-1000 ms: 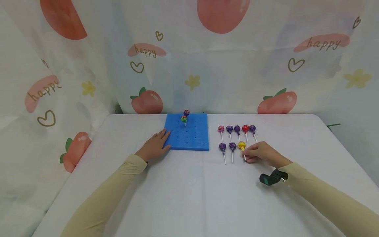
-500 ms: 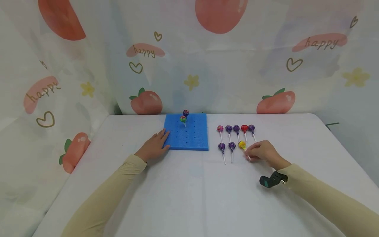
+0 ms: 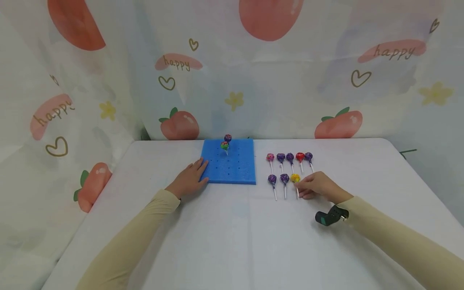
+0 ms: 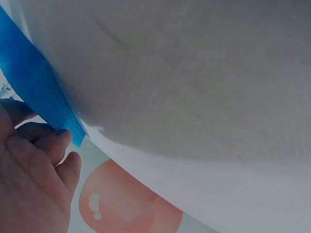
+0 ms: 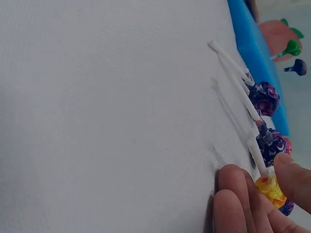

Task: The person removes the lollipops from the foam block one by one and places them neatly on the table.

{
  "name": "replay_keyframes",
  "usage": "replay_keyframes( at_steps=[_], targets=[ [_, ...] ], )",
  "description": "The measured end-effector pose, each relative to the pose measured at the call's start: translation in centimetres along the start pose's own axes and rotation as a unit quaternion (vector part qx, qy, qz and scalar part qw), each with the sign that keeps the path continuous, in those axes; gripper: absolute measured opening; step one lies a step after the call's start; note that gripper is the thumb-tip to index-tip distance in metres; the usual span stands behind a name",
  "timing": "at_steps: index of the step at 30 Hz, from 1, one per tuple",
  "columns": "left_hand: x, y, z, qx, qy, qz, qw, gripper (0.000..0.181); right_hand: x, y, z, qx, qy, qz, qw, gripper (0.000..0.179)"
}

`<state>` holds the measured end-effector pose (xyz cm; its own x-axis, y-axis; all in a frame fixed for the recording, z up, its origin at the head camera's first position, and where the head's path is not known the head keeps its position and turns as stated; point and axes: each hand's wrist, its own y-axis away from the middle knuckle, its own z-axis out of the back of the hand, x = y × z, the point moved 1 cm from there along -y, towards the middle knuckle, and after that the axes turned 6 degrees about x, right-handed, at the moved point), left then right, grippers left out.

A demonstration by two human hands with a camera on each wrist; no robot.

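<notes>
My left hand (image 3: 187,180) rests at the left edge of a blue foam board (image 3: 242,165) with rows of small holes, fingers extended over its side. Two lollipops stand upright in the board: a green one (image 3: 224,146) and a dark one (image 3: 227,138) behind it. To the right, my right hand (image 3: 318,187) pinches a yellow lollipop (image 3: 295,177) just below its head. In the right wrist view, the thumb (image 5: 291,177) and curled fingers are around the yellow wrapper (image 5: 270,190). Two purple lollipops (image 3: 272,179) lie beside it in the front row.
A back row of lollipops lies behind: a pink one (image 3: 270,157), a red one (image 3: 300,157) and several purple ones (image 3: 280,157). A white cloth (image 3: 217,241) covers the table. A printed curtain (image 3: 290,88) hangs behind. A black device (image 3: 331,216) is on the right wrist.
The yellow lollipop's stick swung out to the right, then back to nearly straight, with the right hand shifting slightly left. The left hand has stayed on the board.
</notes>
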<state>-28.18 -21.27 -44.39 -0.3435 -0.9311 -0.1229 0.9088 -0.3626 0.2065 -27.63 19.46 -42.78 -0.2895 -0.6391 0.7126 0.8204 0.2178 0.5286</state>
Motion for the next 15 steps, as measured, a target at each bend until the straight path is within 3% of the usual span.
replay_keyframes(
  at_steps=[7, 15],
  targets=[
    [-0.02, -0.05, 0.08, 0.004, -0.003, 0.000, 1.0000, 0.068, -0.09, 0.05, 0.31, -0.004, -0.029, -0.010, 0.9995, 0.040],
    [-0.06, 0.03, 0.10, 0.001, -0.001, 0.001, 1.0000, 0.068, -0.20, 0.07, 0.22, -0.058, 0.010, 0.003, 0.9983, 0.028]
  ],
)
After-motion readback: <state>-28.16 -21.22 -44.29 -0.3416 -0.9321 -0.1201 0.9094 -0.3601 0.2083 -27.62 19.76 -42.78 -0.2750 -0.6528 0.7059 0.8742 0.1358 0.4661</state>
